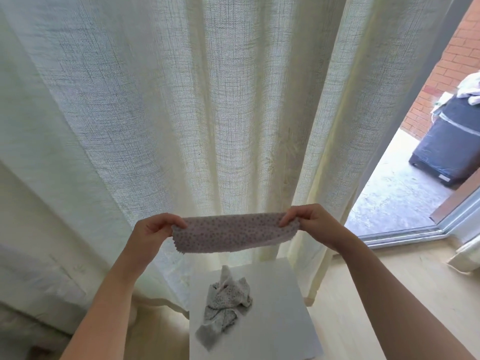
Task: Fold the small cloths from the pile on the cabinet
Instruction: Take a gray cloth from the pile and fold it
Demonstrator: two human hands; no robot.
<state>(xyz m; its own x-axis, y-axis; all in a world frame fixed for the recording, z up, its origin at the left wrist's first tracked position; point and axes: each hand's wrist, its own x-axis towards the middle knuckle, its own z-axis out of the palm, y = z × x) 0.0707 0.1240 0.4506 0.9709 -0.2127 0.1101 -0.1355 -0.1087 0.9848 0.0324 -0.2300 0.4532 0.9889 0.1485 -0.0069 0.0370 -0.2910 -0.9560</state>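
Both hands up in front of the curtain point(207, 100), one small spotted cloth point(233, 235) stretched flat between them, in the air, above and clear of the cabinet point(280, 307). Left hand point(153, 229) grip closed, pinching the cloth's left end, thumb on the near side. Right hand point(309, 222) grip closed, pinching the right end, fingers curled over the top edge. The cloth hangs as a wide, short band, lower edge sagging slightly, apparently doubled over lengthwise. Below it, the pile point(226, 300) of crumpled cloths, same spotted print, sits on the white cabinet top, toward its left-centre, touched by neither hand. Light wood floor point(363, 294) to the right of the cabinet. Far right, a sliding door track point(402, 233), with a dark bin point(452, 146) and a brick wall point(452, 55) outside.
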